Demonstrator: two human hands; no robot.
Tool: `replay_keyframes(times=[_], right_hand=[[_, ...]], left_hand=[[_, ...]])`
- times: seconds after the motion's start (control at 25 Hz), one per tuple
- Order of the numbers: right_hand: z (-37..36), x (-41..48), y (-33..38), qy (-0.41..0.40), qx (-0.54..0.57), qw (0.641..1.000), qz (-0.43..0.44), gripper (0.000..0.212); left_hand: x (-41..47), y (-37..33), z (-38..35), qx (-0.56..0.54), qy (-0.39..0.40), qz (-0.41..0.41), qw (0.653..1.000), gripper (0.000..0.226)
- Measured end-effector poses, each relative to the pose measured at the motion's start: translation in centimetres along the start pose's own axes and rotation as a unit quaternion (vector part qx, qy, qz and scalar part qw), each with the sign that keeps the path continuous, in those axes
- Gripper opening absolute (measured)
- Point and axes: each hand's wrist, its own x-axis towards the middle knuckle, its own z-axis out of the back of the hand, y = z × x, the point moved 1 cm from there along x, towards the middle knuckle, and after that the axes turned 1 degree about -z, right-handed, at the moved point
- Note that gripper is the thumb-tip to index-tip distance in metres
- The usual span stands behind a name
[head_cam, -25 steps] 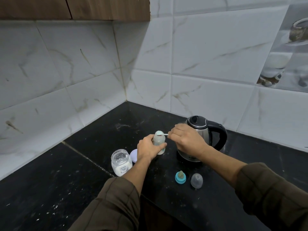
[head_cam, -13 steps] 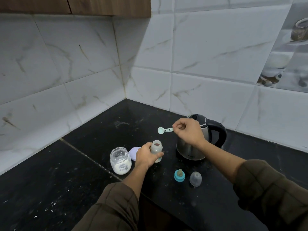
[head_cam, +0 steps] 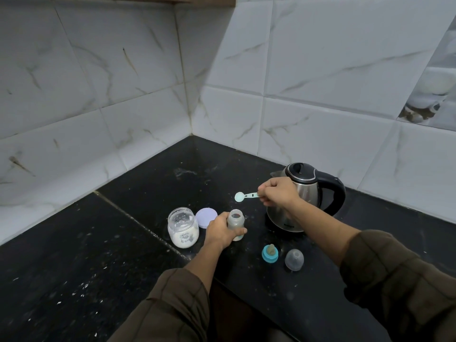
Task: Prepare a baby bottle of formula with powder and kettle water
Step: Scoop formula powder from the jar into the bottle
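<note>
step: scoop powder into bottle | left hand point(head_cam: 220, 232) wraps the small clear baby bottle point(head_cam: 236, 224), upright on the black counter point(head_cam: 153, 183) | right hand point(head_cam: 276, 193) pinches the pale green plastic scoop point(head_cam: 244, 196) above it | tip: keep scoop level, hold bottle steady, dip into the open glass powder jar point(head_cam: 183, 227) beside it

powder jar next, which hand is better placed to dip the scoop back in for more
Probably the right hand: it already pinches the scoop, held in the air above the counter, and the powder jar stands open. The left hand is busy steadying the open baby bottle.
</note>
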Motion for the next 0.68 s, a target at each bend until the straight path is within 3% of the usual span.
replay_keyframes(times=[0.16,0.24,0.48,0.6,0.68], right_hand=[[-0.4,0.5,1.3,-0.003,0.022,1.000,0.011,0.016],[-0.9,0.7,2.3,-0.013,0.027,0.999,0.021,0.017],[-5.0,0.0,6.4,-0.002,-0.043,0.996,0.082,0.017],[-8.7,-1.2,8.9,0.066,-0.145,0.973,0.169,0.019],[-11.5,-1.9,9.8,0.112,-0.227,0.944,0.211,0.022]], left_hand=[[-0.4,-1.0,1.6,-0.009,0.020,-0.008,1.000,0.112],[-0.7,-1.9,3.3,-0.024,-0.021,-0.016,0.999,0.121],[-0.4,-4.5,10.4,-0.094,-0.272,-0.110,0.951,0.093],[-0.2,-4.5,14.1,-0.078,-0.323,-0.127,0.935,0.064],[-0.2,-3.5,16.0,-0.069,-0.348,-0.121,0.927,0.065]])
